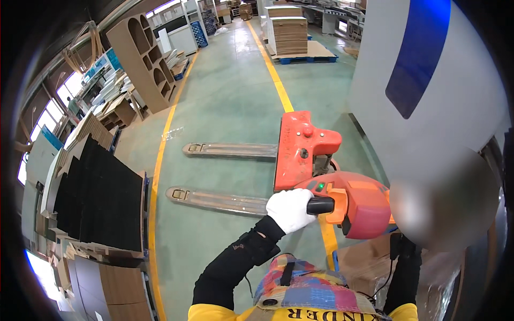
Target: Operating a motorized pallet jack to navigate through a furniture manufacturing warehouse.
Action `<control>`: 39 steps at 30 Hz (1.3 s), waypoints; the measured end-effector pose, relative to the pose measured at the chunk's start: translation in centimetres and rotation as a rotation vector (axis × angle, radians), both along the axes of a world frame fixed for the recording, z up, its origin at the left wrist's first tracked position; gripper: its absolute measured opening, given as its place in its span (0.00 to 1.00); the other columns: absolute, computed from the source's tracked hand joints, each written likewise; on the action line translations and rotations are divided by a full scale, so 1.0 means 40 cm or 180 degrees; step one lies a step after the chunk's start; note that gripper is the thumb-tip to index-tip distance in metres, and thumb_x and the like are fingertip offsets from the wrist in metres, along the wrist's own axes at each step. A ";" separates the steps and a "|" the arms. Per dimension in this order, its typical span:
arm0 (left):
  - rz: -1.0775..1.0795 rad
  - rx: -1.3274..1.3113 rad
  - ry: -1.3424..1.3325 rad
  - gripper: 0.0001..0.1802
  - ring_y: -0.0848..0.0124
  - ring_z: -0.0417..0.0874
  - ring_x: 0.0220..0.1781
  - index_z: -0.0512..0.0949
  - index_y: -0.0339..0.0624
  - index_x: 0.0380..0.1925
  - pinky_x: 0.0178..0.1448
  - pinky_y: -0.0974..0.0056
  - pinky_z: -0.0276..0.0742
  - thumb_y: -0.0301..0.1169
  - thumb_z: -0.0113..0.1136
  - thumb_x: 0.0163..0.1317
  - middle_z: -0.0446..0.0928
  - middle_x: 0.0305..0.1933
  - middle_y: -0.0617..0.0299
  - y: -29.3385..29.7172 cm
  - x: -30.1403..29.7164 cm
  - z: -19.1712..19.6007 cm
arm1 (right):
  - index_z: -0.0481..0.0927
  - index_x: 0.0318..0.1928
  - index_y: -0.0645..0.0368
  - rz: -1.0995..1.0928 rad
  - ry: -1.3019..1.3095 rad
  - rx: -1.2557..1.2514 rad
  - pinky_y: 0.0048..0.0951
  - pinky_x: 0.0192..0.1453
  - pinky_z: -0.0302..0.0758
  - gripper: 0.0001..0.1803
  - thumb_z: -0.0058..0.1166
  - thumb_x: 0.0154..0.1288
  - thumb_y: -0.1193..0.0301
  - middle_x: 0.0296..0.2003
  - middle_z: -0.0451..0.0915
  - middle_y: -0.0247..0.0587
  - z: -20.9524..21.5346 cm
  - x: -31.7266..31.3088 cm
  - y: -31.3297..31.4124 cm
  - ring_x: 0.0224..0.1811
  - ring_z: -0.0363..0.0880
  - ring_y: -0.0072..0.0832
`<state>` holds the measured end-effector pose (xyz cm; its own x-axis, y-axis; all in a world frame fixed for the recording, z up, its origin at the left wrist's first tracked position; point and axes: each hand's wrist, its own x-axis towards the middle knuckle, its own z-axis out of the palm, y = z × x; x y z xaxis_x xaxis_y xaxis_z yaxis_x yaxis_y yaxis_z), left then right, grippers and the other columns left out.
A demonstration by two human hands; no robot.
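A red electric pallet truck (297, 152) stands across the floor in front of me, its two bare forks (230, 150) pointing left. My left hand (288, 209), in a white glove, is closed around the black grip (321, 206) on the left side of the truck's red control head (367, 208). Orange levers (337, 203) sit just beside that grip, and a small green light glows on the head. On the right, my black-sleeved right forearm (404, 273) reaches toward the other side of the head. A blurred patch covers my right hand, so its fingers are hidden.
Yellow lines (160, 176) run along the green floor. To the left stand a stack of black panels (101, 198), brown boards (126, 291) and a tall shelf unit (142, 59). A large grey-white machine (369, 91) rises at right. Ahead is a pallet of stacked boards (289, 37).
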<state>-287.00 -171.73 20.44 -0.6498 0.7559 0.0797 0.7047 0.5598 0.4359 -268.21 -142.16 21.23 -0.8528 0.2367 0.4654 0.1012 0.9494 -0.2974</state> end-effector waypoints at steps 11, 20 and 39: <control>0.0151 0.0036 -0.0235 0.15 0.55 0.87 0.35 0.80 0.50 0.34 0.40 0.51 0.82 0.43 0.68 0.48 0.83 0.32 0.57 0.216 -0.131 -0.005 | 0.81 0.39 0.63 0.0761 -0.0286 -0.0454 0.36 0.34 0.75 0.10 0.53 0.60 0.72 0.28 0.81 0.44 -0.004 -0.205 0.292 0.29 0.81 0.42; 0.0092 0.0255 -0.0145 0.18 0.55 0.86 0.37 0.77 0.48 0.39 0.39 0.52 0.81 0.39 0.67 0.50 0.81 0.35 0.58 0.416 -0.244 -0.047 | 0.80 0.33 0.65 0.0492 0.0284 -0.0427 0.34 0.33 0.68 0.20 0.39 0.79 0.68 0.24 0.74 0.42 -0.141 -0.345 0.625 0.26 0.71 0.33; 0.1196 0.0121 -0.0416 0.17 0.54 0.87 0.37 0.80 0.50 0.38 0.43 0.52 0.82 0.41 0.67 0.49 0.83 0.35 0.56 0.806 -0.570 0.024 | 0.83 0.45 0.65 0.1613 -0.0396 -0.0747 0.34 0.35 0.73 0.27 0.31 0.80 0.60 0.25 0.82 0.47 -0.027 -0.921 1.019 0.25 0.78 0.38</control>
<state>-309.80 -139.50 21.41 -0.8870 0.4618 0.0013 0.3911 0.7498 0.5338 -305.05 -101.42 20.15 -0.9318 -0.1313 0.3385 -0.3018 0.7984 -0.5210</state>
